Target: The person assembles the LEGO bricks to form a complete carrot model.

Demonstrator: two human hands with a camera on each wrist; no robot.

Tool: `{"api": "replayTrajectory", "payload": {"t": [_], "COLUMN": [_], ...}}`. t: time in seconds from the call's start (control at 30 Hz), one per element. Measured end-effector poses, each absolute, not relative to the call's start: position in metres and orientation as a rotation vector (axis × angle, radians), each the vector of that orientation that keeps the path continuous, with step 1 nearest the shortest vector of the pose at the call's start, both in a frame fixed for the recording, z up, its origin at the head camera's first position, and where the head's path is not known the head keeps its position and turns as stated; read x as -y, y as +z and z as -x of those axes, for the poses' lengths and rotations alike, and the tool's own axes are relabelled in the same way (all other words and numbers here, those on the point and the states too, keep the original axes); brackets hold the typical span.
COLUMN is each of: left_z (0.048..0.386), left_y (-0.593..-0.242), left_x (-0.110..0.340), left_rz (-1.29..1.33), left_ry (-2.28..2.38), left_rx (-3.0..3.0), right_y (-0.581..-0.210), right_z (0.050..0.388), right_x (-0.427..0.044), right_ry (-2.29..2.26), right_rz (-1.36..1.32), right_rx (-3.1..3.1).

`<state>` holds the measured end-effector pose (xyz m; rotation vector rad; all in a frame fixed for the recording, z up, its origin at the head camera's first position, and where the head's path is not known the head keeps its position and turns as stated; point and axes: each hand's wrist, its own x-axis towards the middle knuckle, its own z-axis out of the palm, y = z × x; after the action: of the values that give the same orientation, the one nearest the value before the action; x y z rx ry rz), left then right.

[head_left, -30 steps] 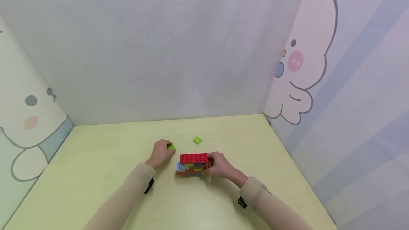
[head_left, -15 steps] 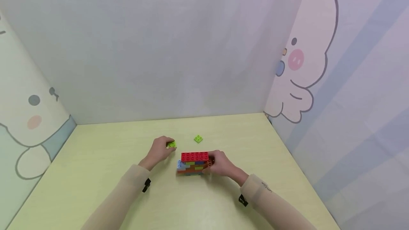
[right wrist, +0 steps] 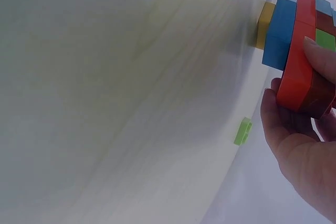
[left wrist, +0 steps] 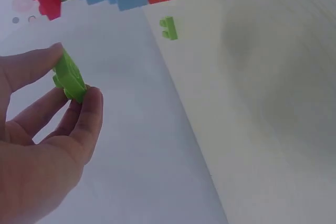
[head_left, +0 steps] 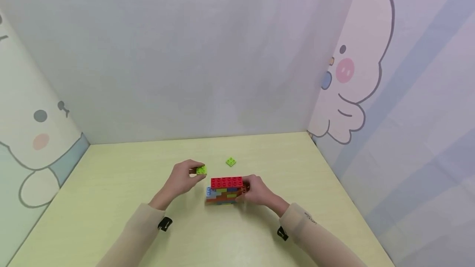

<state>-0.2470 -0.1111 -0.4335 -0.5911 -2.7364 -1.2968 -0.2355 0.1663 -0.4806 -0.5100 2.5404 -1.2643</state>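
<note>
Between thumb and fingertips my left hand [head_left: 180, 178] pinches a flat lime-green building brick [head_left: 201, 170], lifted off the table in the left wrist view. Its studs show in the head view. My right hand [head_left: 257, 190] grips the right end of a block of joined building bricks [head_left: 224, 195], thumb on the near side and fingers behind. Red bricks [head_left: 226, 182] with studs top this block; blue, orange, brown and green ones lie below. From beneath, a blue brick [right wrist: 280, 34] and a yellow brick [right wrist: 265, 24] stick out in the right wrist view.
A second flat lime-green brick [head_left: 231, 162] lies on the pale table [head_left: 122, 184] behind the block. A grey curtain [head_left: 200, 61] rises at the table's back edge, and side panels with cartoon animals [head_left: 343, 69] stand left and right.
My left hand has picked the flat green brick up from the table, and its wrist has swung slightly left. The right hand keeps its grip on the block, which stays nearly in place.
</note>
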Motion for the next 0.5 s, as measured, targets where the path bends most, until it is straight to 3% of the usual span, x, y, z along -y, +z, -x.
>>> {"api": "replayTrajectory", "payload": {"t": [0.5], "left_z": [0.217], "left_y": [-0.414], "left_x": [0.104], "left_rz": [0.831], "left_ry": [-1.329], "left_rx": [2.637], "right_y": [-0.481], "right_z": [0.236], "right_x": [-0.166], "right_ry": [-1.259], "right_rz": [0.517], "right_rx": [-2.541]}}
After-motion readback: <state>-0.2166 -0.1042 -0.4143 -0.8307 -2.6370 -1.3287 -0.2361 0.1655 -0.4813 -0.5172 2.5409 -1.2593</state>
